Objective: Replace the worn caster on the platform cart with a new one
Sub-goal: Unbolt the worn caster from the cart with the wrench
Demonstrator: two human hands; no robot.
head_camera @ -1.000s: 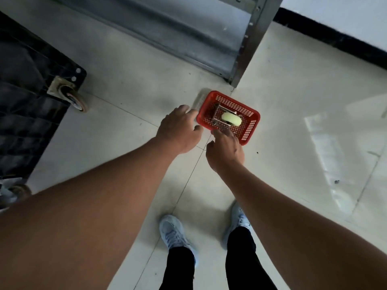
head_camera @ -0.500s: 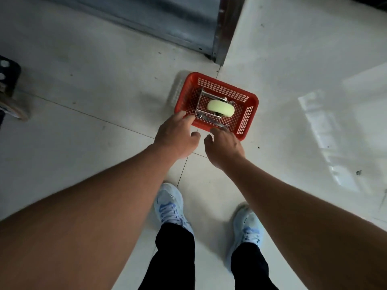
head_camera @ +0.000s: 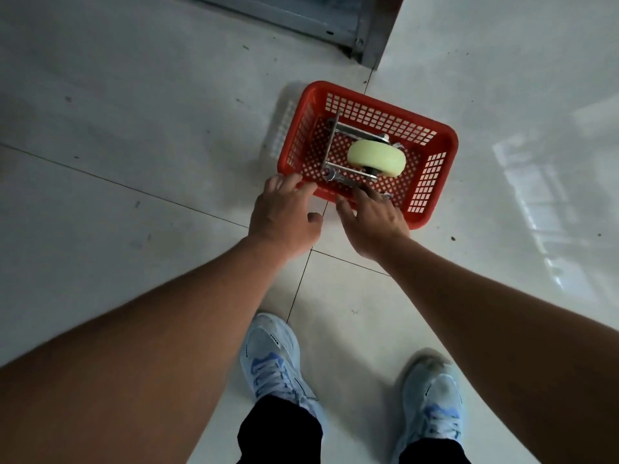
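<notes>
A red plastic basket (head_camera: 432, 182) sits on the tiled floor ahead of my feet. Inside it lies a new caster (head_camera: 375, 159) with a pale yellow wheel and a metal bracket, and a metal wrench (head_camera: 338, 177) lies along the near side. My left hand (head_camera: 284, 216) reaches to the basket's near left corner, its fingertips at the rim. My right hand (head_camera: 371, 222) hangs over the near rim with its fingers reaching down inside, by the wrench. Neither hand grips anything that I can see. The cart is out of view.
A grey metal frame with an upright post (head_camera: 365, 45) stands on the floor just beyond the basket. My two feet in pale blue trainers (head_camera: 271, 360) stand close behind my hands. Light tiles stretch to the left and right.
The view has swung right and down, so the cart and its worn wheel left the frame. Both hands stayed at the basket's near rim, and my right fingers moved further inside.
</notes>
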